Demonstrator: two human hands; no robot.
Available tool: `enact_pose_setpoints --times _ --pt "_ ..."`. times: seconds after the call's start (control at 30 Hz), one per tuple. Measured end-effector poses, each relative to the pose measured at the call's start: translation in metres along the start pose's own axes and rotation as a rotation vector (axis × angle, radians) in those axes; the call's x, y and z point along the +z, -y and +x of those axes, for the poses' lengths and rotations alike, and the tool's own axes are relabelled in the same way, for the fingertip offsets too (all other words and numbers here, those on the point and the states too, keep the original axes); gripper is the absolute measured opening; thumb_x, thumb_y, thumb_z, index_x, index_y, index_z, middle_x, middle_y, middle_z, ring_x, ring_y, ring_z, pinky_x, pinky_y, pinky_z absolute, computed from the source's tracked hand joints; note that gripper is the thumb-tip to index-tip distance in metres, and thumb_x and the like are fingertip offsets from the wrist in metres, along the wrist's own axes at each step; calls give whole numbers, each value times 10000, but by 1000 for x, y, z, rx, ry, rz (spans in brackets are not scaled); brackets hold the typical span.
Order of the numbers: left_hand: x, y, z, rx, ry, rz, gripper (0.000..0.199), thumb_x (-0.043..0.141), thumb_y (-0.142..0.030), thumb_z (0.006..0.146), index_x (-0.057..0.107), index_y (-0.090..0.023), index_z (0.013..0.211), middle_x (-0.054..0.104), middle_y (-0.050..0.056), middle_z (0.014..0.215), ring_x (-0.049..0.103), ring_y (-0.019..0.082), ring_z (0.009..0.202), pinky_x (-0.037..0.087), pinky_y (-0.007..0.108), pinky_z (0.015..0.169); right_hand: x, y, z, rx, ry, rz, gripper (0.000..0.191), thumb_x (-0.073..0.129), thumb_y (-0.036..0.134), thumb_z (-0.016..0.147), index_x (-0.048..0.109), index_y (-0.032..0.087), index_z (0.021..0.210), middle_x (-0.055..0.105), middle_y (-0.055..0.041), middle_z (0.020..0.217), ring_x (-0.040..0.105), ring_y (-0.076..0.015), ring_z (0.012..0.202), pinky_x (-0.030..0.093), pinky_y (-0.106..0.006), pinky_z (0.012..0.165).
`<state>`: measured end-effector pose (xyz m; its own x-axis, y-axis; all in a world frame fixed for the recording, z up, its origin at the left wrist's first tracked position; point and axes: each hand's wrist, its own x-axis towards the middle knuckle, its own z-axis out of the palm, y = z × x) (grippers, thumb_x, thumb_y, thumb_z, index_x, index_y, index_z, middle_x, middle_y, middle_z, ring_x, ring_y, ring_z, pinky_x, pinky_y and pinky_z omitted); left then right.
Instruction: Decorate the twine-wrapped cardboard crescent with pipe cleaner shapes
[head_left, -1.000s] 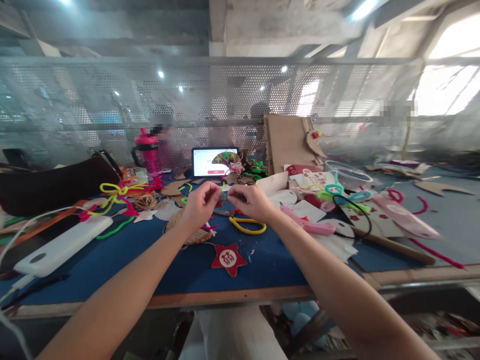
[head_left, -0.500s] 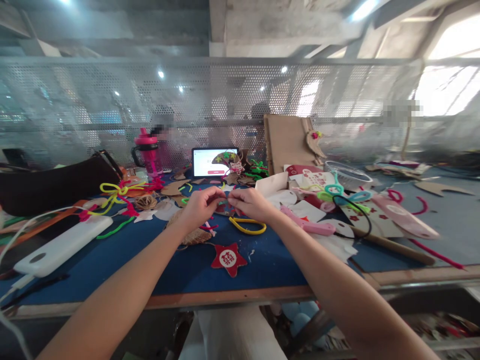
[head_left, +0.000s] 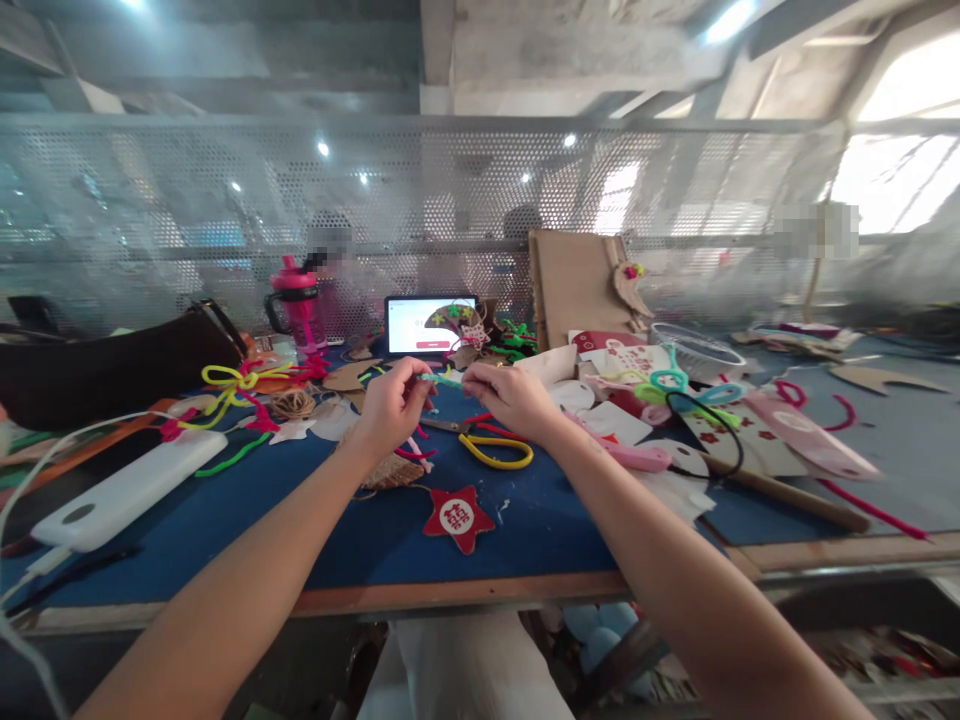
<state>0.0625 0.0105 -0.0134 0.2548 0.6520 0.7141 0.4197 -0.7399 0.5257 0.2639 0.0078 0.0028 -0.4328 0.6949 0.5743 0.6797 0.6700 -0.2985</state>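
- Two hands were at work in the head view, low over the blue-covered worktable point(head_left: 525, 530), with both forearms reaching in from the near edge.
- Left hand point(head_left: 390, 408): fingertips pinched closed on one end of a short teal pipe cleaner point(head_left: 442, 379), the other fingers curled.
- Right hand point(head_left: 510, 400): pinched on the opposite end, knuckles turned inward. The strand spanned the small gap between the hands, raised off the table, probably to keep it clear of the clutter below.
- Yellow-handled scissors point(head_left: 491, 452) lay just below the hands, apparently left within easy reach.
- Red felt star point(head_left: 457, 518) lay flat nearer the person, well apart from both hands.
- Jute twine coil point(head_left: 292, 403) and yellow pipe-cleaner bow point(head_left: 232, 385) sat farther left, out of the working space.
- Tablet point(head_left: 430, 325) stood beyond the hands, screen toward the person, likely placed for viewing.
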Motion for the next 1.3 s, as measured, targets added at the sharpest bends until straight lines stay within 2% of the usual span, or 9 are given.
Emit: enact_pose_setpoints --times 0.13,0.3,0.43,0.63,0.73,0.8,0.97,1.17,1.3 --pt "2 0 0 -27 7 -60 215 436 -390 887 502 -187 866 616 24 708 600 126 591 471 226 570 0 2 0 -9 56 47 188 395 232 888 570 205 823 590 -4 708 504 -126 636 319 -227 610" --pt "1 2 2 -62 23 -100 224 482 -399 860 535 -182 869 635 27 710 602 129 597 476 222 561 3 1 1 -49 39 173 176 385 213 883 553 176 843 554 -5 693 485 -119 627 333 -222 606" --pt "0 2 5 -70 -31 -60 226 540 -383 820 599 -164 820 641 32 682 613 145 602 487 238 571 7 0 1 -36 38 209 196 413 235 883 592 163 914 590 -13 687 522 -125 632 357 -230 626" --pt "-1 2 6 166 -72 91 174 605 -327 777 693 -178 788 689 75 803 623 173 736 492 268 629 8 0 1 29 -46 131 186 480 272 858 637 187 910 663 -47 804 581 -170 737 381 -255 664" --pt "-1 3 6 202 -55 79 171 625 -335 767 711 -188 774 696 73 801 625 175 744 490 282 675 6 1 1 17 -63 84 171 471 254 864 628 196 899 673 -49 839 588 -175 752 382 -259 674" --pt "1 2 5 127 -65 37 188 637 -357 756 705 -184 731 689 61 758 618 170 711 486 277 655 6 2 0 -20 -54 58 160 457 216 863 612 197 897 672 -50 859 588 -176 768 380 -259 682" --pt "8 0 4 -284 22 -304 255 662 -411 718 677 -158 690 663 32 634 605 149 603 491 257 577 6 5 0 -57 6 15 156 405 144 858 554 185 884 637 -46 789 562 -167 731 370 -256 678" --pt "7 3 7 -725 129 -751 120 684 -259 658 654 -143 648 655 33 615 615 129 551 519 251 566 7 7 0 -139 7 -85 168 370 118 848 523 189 854 593 -60 791 517 -182 773 358 -277 709" --pt "3 2 9 -846 189 -834 121 607 -236 706 645 -140 644 660 61 641 610 133 533 503 243 507 8 7 1 -191 -36 -20 182 335 116 857 502 188 851 569 -56 769 503 -175 759 365 -276 713"
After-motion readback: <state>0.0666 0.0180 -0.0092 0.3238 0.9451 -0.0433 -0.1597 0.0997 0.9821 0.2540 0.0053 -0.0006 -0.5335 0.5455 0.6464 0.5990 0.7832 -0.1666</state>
